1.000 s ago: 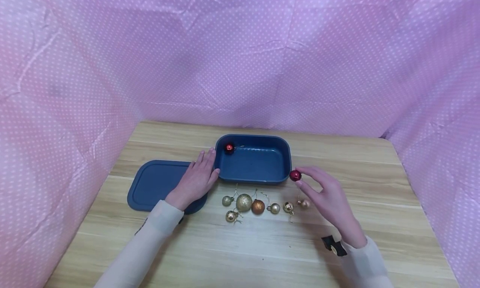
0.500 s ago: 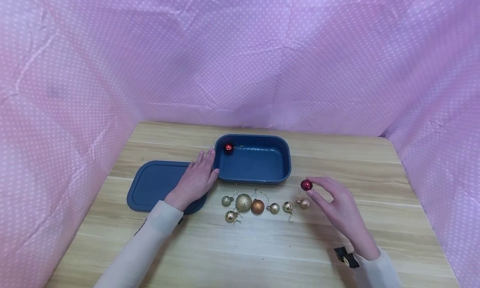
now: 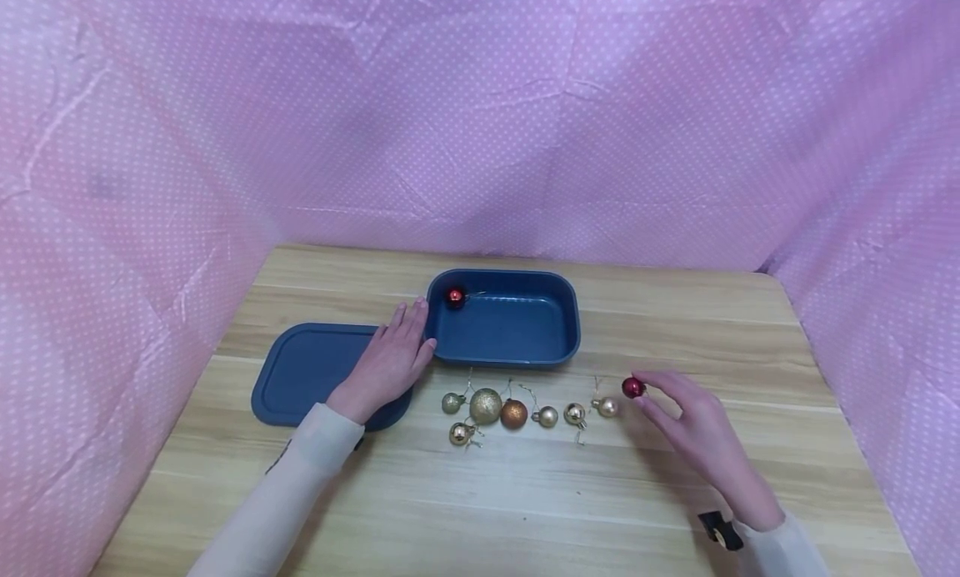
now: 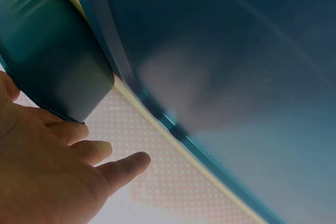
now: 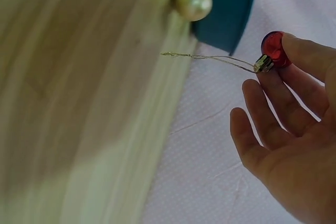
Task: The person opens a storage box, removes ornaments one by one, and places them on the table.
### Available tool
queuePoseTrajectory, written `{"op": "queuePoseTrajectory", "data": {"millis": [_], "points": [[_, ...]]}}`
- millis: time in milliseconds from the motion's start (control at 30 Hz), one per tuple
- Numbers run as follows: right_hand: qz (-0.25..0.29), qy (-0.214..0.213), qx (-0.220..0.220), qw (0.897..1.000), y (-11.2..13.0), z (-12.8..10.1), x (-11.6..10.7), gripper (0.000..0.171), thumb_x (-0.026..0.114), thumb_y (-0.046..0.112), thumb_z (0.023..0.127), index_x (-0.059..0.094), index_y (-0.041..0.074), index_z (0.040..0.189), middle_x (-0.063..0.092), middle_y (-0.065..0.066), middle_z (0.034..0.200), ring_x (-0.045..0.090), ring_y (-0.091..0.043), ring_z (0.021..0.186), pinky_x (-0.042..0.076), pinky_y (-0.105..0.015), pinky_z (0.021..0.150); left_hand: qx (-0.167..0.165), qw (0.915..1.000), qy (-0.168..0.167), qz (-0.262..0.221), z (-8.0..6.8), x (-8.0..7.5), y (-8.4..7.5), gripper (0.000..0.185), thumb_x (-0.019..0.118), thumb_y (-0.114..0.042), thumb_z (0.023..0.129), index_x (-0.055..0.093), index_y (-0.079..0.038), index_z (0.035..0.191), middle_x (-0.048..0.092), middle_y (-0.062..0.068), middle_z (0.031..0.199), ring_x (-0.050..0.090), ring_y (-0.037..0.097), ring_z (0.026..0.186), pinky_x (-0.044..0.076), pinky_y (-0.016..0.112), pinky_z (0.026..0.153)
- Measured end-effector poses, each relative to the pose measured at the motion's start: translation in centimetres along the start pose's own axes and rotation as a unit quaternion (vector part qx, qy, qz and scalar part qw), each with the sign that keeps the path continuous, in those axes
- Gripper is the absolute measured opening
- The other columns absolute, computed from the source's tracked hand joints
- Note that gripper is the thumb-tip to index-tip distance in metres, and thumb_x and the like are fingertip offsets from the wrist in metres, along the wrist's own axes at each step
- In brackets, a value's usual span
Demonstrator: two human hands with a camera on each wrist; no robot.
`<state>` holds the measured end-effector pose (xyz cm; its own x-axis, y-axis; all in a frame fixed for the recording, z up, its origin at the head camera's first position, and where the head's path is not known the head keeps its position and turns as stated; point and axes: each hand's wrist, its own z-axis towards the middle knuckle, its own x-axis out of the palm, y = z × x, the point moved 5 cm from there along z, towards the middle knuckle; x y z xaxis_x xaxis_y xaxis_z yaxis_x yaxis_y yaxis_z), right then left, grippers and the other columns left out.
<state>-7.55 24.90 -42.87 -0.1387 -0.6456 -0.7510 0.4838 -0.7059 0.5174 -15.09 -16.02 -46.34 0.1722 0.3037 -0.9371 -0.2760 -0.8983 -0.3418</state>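
My right hand (image 3: 693, 423) pinches a shiny red bauble (image 3: 633, 387) between thumb and fingers, to the right of the row of baubles. In the right wrist view the red bauble (image 5: 275, 49) shows its gold cap, and a gold string loop (image 5: 220, 60) trails from it. My left hand (image 3: 388, 360) rests with straight fingers against the left side of a blue box (image 3: 504, 362). Inside that box, at its back left, lies another red bauble (image 3: 455, 297). The left wrist view shows the left fingers at the wall of the box (image 4: 58, 51).
A blue lid (image 3: 311, 377) lies left of the box, partly under the left hand. In front of the box are several gold baubles, among them a large glittery one (image 3: 485, 406), plus a copper bauble (image 3: 513, 414). Pink dotted cloth (image 3: 480, 127) surrounds the wooden table (image 3: 450, 510).
My right hand has moved right and toward me with the red bauble, from beside the box's right corner to past the end of the bauble row. The left hand stays at the box.
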Motion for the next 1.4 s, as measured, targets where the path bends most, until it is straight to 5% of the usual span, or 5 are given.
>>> {"op": "queuePoseTrajectory", "data": {"millis": [467,600,767,1400], "points": [[-0.026,0.026,-0.053,0.998,-1.4,-0.5,0.8,0.047,0.084,-0.009,0.072,0.073,0.000,0.117,0.075,-0.012,0.110,0.072,-0.032,0.097,0.040,-0.008,0.099,-0.004,1.0000,-0.002,0.001,0.0,0.0,0.2,0.070,0.039,-0.037,0.112,0.012,-0.002,0.166,0.011,0.014,0.173,0.010,0.039,0.158,0.020,0.065,0.120],[-0.040,0.042,-0.054,0.997,-1.7,-0.7,1.1,0.045,0.084,-0.008,0.072,0.073,0.000,0.116,0.075,-0.012,0.109,0.072,-0.031,0.096,0.055,-0.030,0.090,-0.005,1.0000,-0.002,0.000,0.0,0.0,0.1,0.069,0.040,-0.037,0.112,0.012,-0.002,0.166,0.011,0.014,0.173,0.010,0.038,0.158,0.021,0.065,0.120],[-0.038,0.075,-0.032,0.996,-2.2,-1.2,1.6,0.043,0.083,-0.003,0.078,0.072,0.000,0.119,0.075,-0.014,0.112,0.071,-0.034,0.100,0.057,-0.054,0.086,-0.004,1.0000,-0.003,-0.002,0.0,0.0,0.1,0.069,0.041,-0.037,0.112,0.013,-0.002,0.165,0.012,0.014,0.173,0.010,0.038,0.158,0.021,0.065,0.120],[-0.035,0.116,0.002,0.993,-2.8,-2.3,2.8,0.034,0.082,-0.002,0.081,0.075,0.003,0.114,0.076,-0.008,0.107,0.072,-0.028,0.096,0.059,-0.051,0.084,0.001,1.0000,0.002,-0.001,-0.1,0.1,0.0,0.069,0.037,-0.039,0.113,0.012,-0.002,0.166,0.010,0.013,0.173,0.009,0.038,0.158,0.021,0.064,0.121]]}}
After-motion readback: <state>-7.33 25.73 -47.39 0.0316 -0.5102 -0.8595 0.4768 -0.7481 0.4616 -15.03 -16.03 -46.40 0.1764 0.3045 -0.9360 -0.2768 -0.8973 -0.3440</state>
